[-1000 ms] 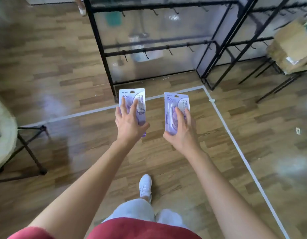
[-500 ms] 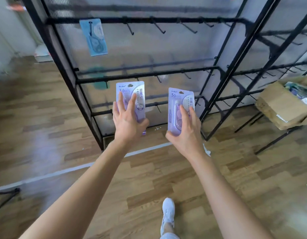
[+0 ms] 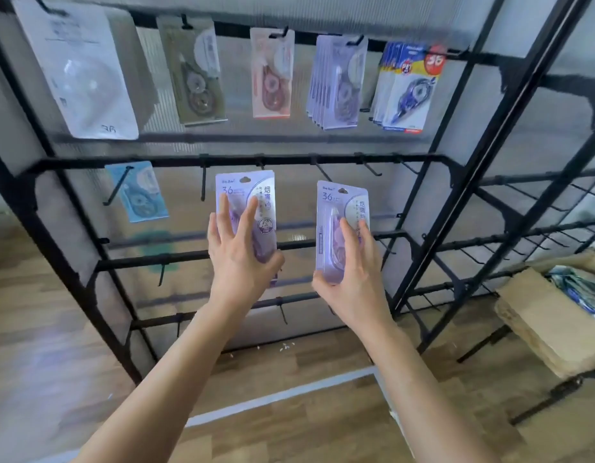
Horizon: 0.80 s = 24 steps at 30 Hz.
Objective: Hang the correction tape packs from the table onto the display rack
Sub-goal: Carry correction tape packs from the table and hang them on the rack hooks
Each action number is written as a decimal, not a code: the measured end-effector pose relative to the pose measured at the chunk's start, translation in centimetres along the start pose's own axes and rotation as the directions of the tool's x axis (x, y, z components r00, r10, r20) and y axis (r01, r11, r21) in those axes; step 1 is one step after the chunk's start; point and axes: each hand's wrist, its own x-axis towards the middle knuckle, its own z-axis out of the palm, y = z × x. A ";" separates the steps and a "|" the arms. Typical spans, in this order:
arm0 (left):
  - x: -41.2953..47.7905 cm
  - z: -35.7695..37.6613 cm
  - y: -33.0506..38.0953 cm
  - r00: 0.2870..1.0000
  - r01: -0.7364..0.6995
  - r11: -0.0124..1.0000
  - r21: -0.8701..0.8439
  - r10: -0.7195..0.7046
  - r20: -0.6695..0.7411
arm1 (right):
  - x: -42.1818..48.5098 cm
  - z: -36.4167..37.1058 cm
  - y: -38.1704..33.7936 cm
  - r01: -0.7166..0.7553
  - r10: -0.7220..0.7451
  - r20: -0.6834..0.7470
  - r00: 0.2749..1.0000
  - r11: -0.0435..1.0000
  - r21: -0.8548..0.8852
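While the person is standing before the display rack (image 3: 289,160), a frame of thin black metal bars backed by a ribbed translucent sheet, both hands are holding up flat rectangular correction tape packs in front of its middle rail. The left hand (image 3: 237,259) is keeping its grip clamped on the left lilac pack (image 3: 242,187), long fingers spreading over the glossy near face and the thumb hooking round the lower right edge. The right hand (image 3: 351,279) is gripping the right lilac pack (image 3: 332,208) the same way, thumb pressing at the lower left corner and fingers lying over the clear rounded blister. Both packs are standing upright, side by side but apart, just below the slanted black hooks (image 3: 322,173) and not yet hanging on them. On the top rail, other packs are hanging: a large white pack (image 3: 85,71) at far left, an olive-grey pack (image 3: 195,71), a pink pack (image 3: 272,75), a lilac stack (image 3: 339,85) and a blue-and-yellow stack (image 3: 409,88). A pale blue pack (image 3: 139,192) is hanging to the left on the middle rail. A brown cardboard box (image 3: 549,315) is sitting at the right, and a white tape line (image 3: 279,396) is running across the wood-grain floor (image 3: 55,362).
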 end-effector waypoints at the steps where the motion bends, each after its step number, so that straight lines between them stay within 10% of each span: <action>1: 1.2 0.5 0.2 1.000 -0.016 1.000 -0.005 0.016 -0.008 | 1.2 -0.1 0.4 -0.004 0.004 -0.005 1.000 1.000 0.004; 24: 20.5 7.9 10.4 0.916 -0.394 0.915 0.084 0.399 -0.052 | 17.6 -4.4 8.6 0.055 -0.053 -0.245 0.968 0.999 -0.002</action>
